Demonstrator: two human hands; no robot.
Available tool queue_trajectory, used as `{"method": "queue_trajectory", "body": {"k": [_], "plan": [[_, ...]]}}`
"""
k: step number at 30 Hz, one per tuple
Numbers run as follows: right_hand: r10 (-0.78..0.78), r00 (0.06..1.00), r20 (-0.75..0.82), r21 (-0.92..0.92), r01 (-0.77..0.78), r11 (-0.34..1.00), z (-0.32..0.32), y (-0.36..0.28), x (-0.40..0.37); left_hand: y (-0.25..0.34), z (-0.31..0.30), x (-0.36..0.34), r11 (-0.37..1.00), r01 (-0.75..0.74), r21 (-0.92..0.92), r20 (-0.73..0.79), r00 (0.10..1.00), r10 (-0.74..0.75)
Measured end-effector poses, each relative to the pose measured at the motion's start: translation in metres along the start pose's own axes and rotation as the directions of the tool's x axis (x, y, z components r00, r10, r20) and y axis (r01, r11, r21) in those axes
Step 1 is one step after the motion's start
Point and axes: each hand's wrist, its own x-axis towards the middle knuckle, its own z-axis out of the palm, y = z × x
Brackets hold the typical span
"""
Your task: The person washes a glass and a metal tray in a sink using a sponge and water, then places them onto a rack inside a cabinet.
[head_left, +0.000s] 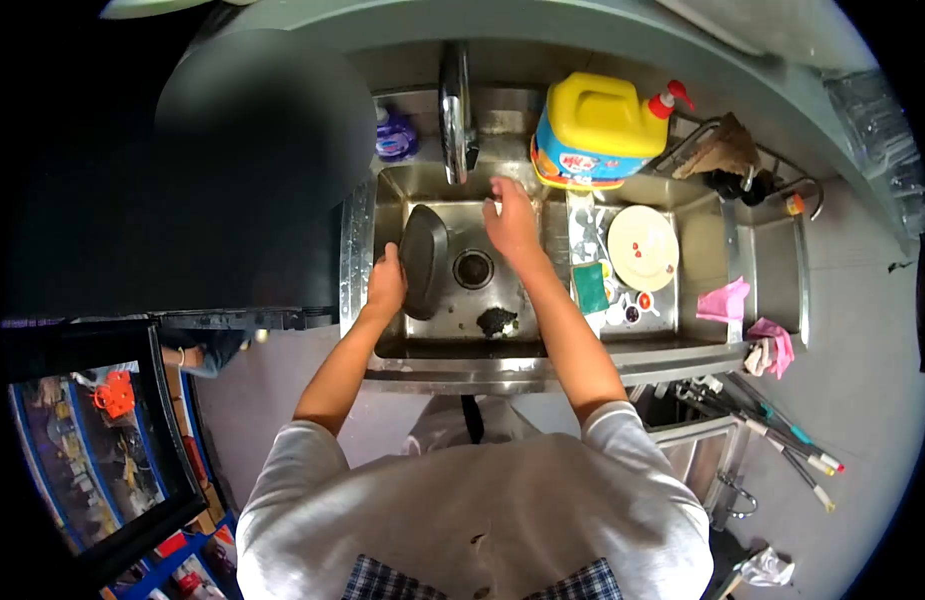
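Observation:
My left hand [386, 284] grips the near-left rim of a dark, shallow oval dish [423, 262], which is tilted up on its side in the left sink basin [452, 325]. My right hand [512, 222] is raised over the right part of that basin, thumb apart from the fingers, with nothing visible in it. Just beyond it to the left, the chrome faucet [454, 115] hangs over the basin. A drain [473, 269] lies between my hands. Nearer to me, a dark clump of wet scraps [497, 321] rests on the basin floor.
The right basin holds a cream plate [642, 247], a green scouring pad [589, 288] and several small dishes. Behind stand a large yellow detergent jug [597, 130] and a purple bottle [395, 136]. Pink cloths [723, 300] hang at the right divider. A person's arm [182, 356] shows at the left.

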Motion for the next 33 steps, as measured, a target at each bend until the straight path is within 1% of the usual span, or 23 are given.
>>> {"method": "queue_trajectory", "body": {"k": [2, 4, 5, 7, 8, 11, 12, 13, 15, 16, 17, 18, 19, 22, 23, 24, 26, 27, 28, 30, 31, 32, 33], "plan": [[-0.113, 0.992, -0.05, -0.067, 0.11, 0.992, 0.013, -0.005, 0.038, -0.004, 0.0, -0.005, 0.981, 0.072, -0.183, -0.011, 0.997, -0.075], [-0.149, 0.986, -0.069, -0.158, 0.137, 0.978, 0.033, 0.002, 0.065, -0.027, 0.025, -0.011, 0.954, -0.009, -0.299, -0.107, 0.994, -0.024], [-0.068, 0.997, 0.034, -0.169, 0.073, 0.983, 0.038, 0.007, 0.075, -0.04, 0.042, -0.011, 0.934, -0.052, -0.354, -0.156, 0.988, -0.004], [0.098, 0.964, 0.246, -0.213, -0.045, 0.976, 0.042, 0.012, 0.086, -0.04, 0.051, -0.013, 0.844, 0.01, -0.537, -0.018, 1.0, -0.023], [0.168, 0.956, 0.239, -0.21, -0.118, 0.971, 0.04, 0.006, 0.085, -0.022, 0.039, -0.018, 0.799, 0.065, -0.598, 0.052, 0.998, -0.042], [0.14, 0.926, 0.35, -0.287, -0.036, 0.957, 0.035, -0.005, 0.064, -0.044, 0.09, -0.009, 0.662, 0.215, -0.718, 0.174, 0.976, -0.129], [0.154, 0.932, 0.328, -0.256, -0.069, 0.964, 0.033, -0.011, 0.056, -0.034, 0.097, -0.012, 0.626, 0.266, -0.733, 0.179, 0.963, -0.2], [0.022, 0.977, 0.214, -0.227, 0.028, 0.974, 0.035, -0.011, 0.043, -0.026, 0.102, -0.013, 0.582, 0.311, -0.751, 0.182, 0.946, -0.27], [-0.261, 0.965, -0.03, -0.196, 0.25, 0.948, 0.048, 0.004, 0.014, -0.054, 0.186, 0.004, 0.651, 0.191, -0.734, -0.048, 0.943, -0.33], [-0.109, 0.98, 0.166, -0.142, 0.133, 0.981, 0.052, 0.005, -0.007, -0.065, 0.214, 0.009, 0.691, 0.142, -0.709, -0.161, 0.921, -0.355], [0.042, 0.933, 0.359, -0.116, 0.0, 0.993, 0.058, 0.007, -0.031, -0.05, 0.198, 0.008, 0.621, 0.19, -0.761, -0.099, 0.911, -0.4], [0.074, 0.893, 0.444, -0.185, 0.011, 0.983, 0.066, 0.01, -0.057, -0.019, 0.165, 0.001, 0.547, 0.236, -0.804, -0.031, 0.901, -0.434], [0.112, 0.849, 0.517, -0.255, 0.028, 0.967, 0.073, 0.017, -0.075, 0.007, 0.144, -0.002, 0.469, 0.278, -0.839, 0.039, 0.889, -0.457], [-0.076, 0.808, 0.584, -0.317, 0.314, 0.895, 0.1, 0.072, -0.087, 0.024, 0.138, 0.008, 0.336, 0.138, -0.932, -0.012, 0.912, -0.409], [0.011, 0.772, 0.635, -0.432, 0.343, 0.834, 0.09, 0.063, -0.068, 0.027, 0.142, 0.003, 0.286, 0.099, -0.953, -0.025, 0.915, -0.402], [0.041, 0.824, 0.565, -0.465, 0.278, 0.84, 0.089, 0.062, -0.052, 0.032, 0.145, -0.001, 0.333, 0.011, -0.943, -0.117, 0.925, -0.361], [0.086, 0.842, 0.532, -0.483, 0.218, 0.848, 0.095, 0.051, -0.042, 0.05, 0.114, -0.012, 0.447, 0.181, -0.876, 0.001, 0.928, -0.372], [-0.031, 0.796, 0.604, -0.44, 0.365, 0.82, 0.094, 0.05, -0.046, 0.057, 0.105, -0.01, 0.502, 0.252, -0.828, 0.055, 0.926, -0.374], [-0.141, 0.731, 0.668, -0.391, 0.506, 0.769, 0.089, 0.051, -0.052, 0.069, 0.105, -0.008, 0.273, 0.028, -0.962, -0.109, 0.873, -0.475], [-0.308, 0.626, 0.716, -0.245, 0.639, 0.729, 0.066, 0.059, -0.066, 0.069, 0.089, -0.014, 0.317, 0.082, -0.945, -0.048, 0.923, -0.381], [-0.194, 0.695, 0.692, -0.294, 0.518, 0.803, 0.061, 0.064, -0.063, 0.068, 0.08, -0.022, 0.347, 0.112, -0.931, -0.011, 0.943, -0.334], [-0.079, 0.748, 0.659, -0.34, 0.391, 0.855, 0.06, 0.075, -0.052, 0.044, 0.115, -0.018, 0.666, 0.155, -0.73, -0.071, 0.952, -0.299], [0.037, 0.787, 0.616, -0.38, 0.256, 0.889, 0.055, 0.074, -0.037, 0.058, 0.113, -0.012, 0.64, 0.099, -0.762, -0.138, 0.941, -0.31]]}}
